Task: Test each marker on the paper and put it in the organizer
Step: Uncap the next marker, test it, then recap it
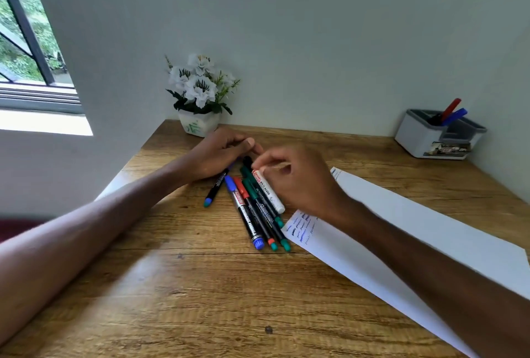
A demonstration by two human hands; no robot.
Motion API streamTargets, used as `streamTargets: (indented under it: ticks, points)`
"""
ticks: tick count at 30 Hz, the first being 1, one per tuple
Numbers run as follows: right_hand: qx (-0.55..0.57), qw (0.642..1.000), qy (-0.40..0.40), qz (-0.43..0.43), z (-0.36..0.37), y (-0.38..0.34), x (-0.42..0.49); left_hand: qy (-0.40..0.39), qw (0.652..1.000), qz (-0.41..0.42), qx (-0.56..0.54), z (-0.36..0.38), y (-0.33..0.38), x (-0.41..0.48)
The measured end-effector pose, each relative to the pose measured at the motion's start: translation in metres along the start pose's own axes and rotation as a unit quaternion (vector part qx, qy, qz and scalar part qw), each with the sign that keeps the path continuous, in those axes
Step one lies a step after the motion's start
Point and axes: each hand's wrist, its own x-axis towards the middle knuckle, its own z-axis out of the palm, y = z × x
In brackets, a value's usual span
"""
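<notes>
Left hand (220, 154), right hand (298, 182), seemingly curled.

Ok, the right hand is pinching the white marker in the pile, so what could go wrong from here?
The white marker lies against the other markers, so lifting it with the right hand may set them rolling on the table. The paper lies loose with neither hand on it and could slide during the test stroke. The organizer stands far off at the back right, a long reach.
</notes>
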Motion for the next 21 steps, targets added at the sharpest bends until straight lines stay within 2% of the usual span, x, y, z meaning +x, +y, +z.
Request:
streamTargets:
  ticks: [2,5,12,18,21]
  points:
    - [-0.028,0.998,0.015,0.046,-0.005,0.009,0.005,-0.001,0.999,0.003,0.036,0.0,0.001,0.0]
    - [-0.056,0.994,-0.017,0.09,0.001,0.011,0.011,0.008,0.997,0.01,0.073,0.002,0.004,0.0]
    - [-0.127,0.982,-0.092,0.102,0.002,-0.002,0.025,-0.001,0.994,0.029,0.101,0.004,0.008,-0.002]
    - [-0.106,0.989,-0.06,0.088,-0.035,0.008,0.013,0.018,0.98,0.11,0.164,0.013,0.035,-0.006]
    - [-0.115,0.988,-0.085,0.058,-0.062,0.016,-0.006,0.037,0.98,0.126,0.149,0.029,0.054,-0.011]
